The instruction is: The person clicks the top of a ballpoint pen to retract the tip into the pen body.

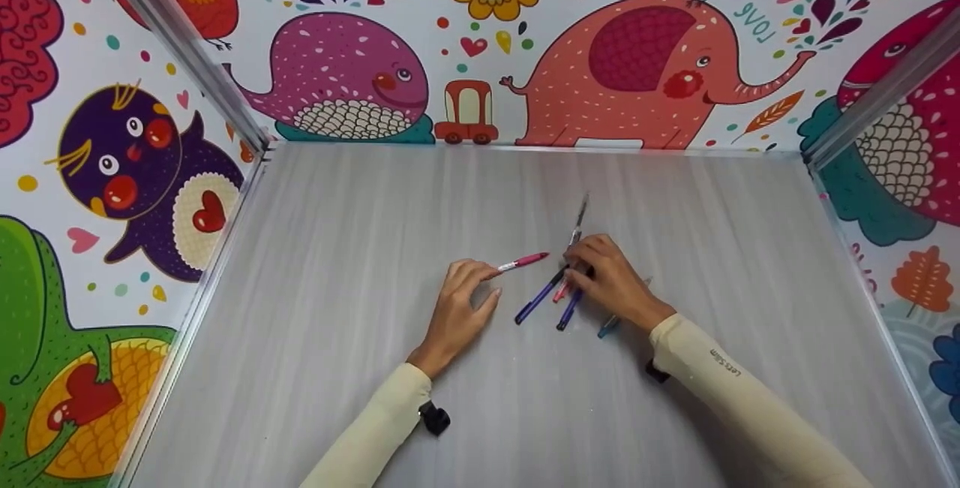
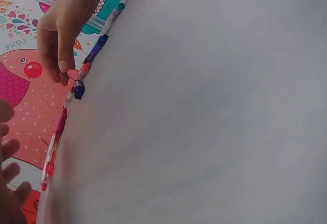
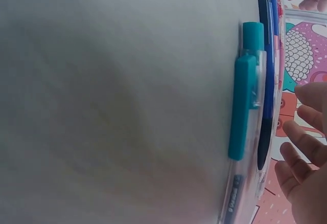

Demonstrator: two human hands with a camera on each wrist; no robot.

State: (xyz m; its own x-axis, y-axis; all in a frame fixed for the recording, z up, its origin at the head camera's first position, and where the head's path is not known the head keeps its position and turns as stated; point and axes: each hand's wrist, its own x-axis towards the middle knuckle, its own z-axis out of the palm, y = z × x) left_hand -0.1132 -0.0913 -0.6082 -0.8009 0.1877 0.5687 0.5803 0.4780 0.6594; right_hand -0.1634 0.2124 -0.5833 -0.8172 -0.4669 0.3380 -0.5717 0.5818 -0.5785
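Note:
My left hand [image 1: 459, 306] is low at the table with relaxed fingers, its fingertips right at the near end of a pink pen [image 1: 525, 261]. In the left wrist view that pen [image 2: 53, 155] lies beside the spread fingers. Over a loose cluster of pens hovers my right hand [image 1: 611, 281], fingers bent loosely and nothing visibly gripped. Under and around it lie a blue pen [image 1: 540, 297], a second blue pen [image 1: 568, 312], a partly covered red-pink pen [image 1: 559, 293] and a clear pen [image 1: 580, 216]. A teal pen [image 3: 245, 101] shows large in the right wrist view.
The pens lie on a grey wood-grain table [image 1: 337, 218]. Walls printed with cartoon animals [image 1: 630, 75] enclose its back and sides, with metal rails [image 1: 191, 52] at the corners. Both sleeves [image 1: 750, 390] are cream, with small black devices [image 1: 434, 418] at the wrists.

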